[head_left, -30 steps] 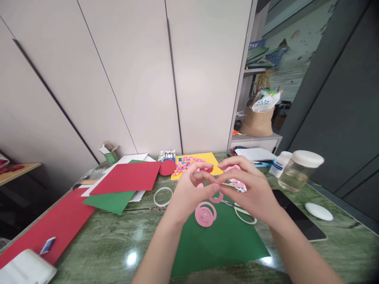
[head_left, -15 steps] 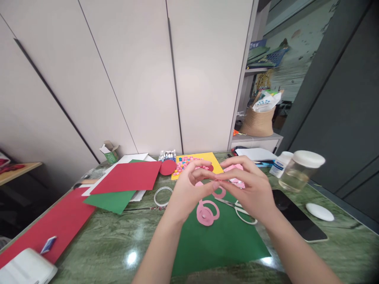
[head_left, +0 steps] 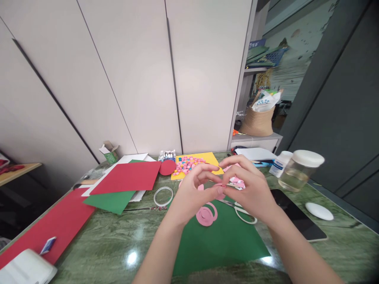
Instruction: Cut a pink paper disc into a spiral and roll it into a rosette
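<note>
My left hand (head_left: 191, 193) and my right hand (head_left: 250, 189) meet above a green paper sheet (head_left: 219, 240). Both pinch one end of a pink paper spiral (head_left: 206, 214), whose coiled part hangs down from the fingertips to just above the sheet. The thumb and forefinger of each hand are pressed together on the strip. White-handled scissors (head_left: 241, 211) lie on the sheet under my right hand. More pink paper pieces (head_left: 237, 182) lie behind the fingers.
Red (head_left: 127, 176) and green (head_left: 111, 201) paper sheets lie at left, with a white ring (head_left: 163, 196) beside them. A yellow sheet with coloured beads (head_left: 189, 163) sits at the back. A glass jar (head_left: 299, 170), dark tablet (head_left: 299, 217) and white pebble-shaped object (head_left: 319, 211) are at right.
The fingers have shifted slightly on the strip and the hanging pink coil has swung and turned a little. The hands stay in the same place.
</note>
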Motion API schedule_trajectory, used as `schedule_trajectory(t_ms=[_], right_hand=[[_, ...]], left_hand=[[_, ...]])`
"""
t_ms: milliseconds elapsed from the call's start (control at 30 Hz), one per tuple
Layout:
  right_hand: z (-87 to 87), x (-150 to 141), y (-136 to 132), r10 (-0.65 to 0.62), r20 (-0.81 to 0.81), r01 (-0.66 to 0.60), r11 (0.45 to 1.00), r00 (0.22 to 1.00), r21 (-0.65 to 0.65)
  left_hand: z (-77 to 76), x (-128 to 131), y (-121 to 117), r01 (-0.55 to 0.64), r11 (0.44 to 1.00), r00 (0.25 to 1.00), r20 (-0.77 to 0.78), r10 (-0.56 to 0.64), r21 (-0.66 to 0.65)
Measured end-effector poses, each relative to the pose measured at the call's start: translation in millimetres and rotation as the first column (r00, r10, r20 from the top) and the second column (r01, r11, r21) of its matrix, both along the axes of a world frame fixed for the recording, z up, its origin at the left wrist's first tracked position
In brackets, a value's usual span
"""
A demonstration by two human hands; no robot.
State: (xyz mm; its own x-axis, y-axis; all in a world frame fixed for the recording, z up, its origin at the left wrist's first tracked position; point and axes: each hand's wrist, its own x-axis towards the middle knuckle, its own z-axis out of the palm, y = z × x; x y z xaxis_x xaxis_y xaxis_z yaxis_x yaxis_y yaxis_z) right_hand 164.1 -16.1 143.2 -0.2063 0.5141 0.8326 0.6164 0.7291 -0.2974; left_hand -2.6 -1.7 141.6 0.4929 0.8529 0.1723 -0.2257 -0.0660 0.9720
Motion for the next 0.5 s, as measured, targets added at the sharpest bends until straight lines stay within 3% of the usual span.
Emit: schedule_trajectory(t_ms=[500], right_hand=[[3.9, 1.9, -6.1, 0.018, 0.011, -0.018, 1.000, 1.000, -0.024]], left_hand=[[7.4, -2.1, -1.1, -0.019, 0.999, 0.998, 0.061, 0.021, -0.039]])
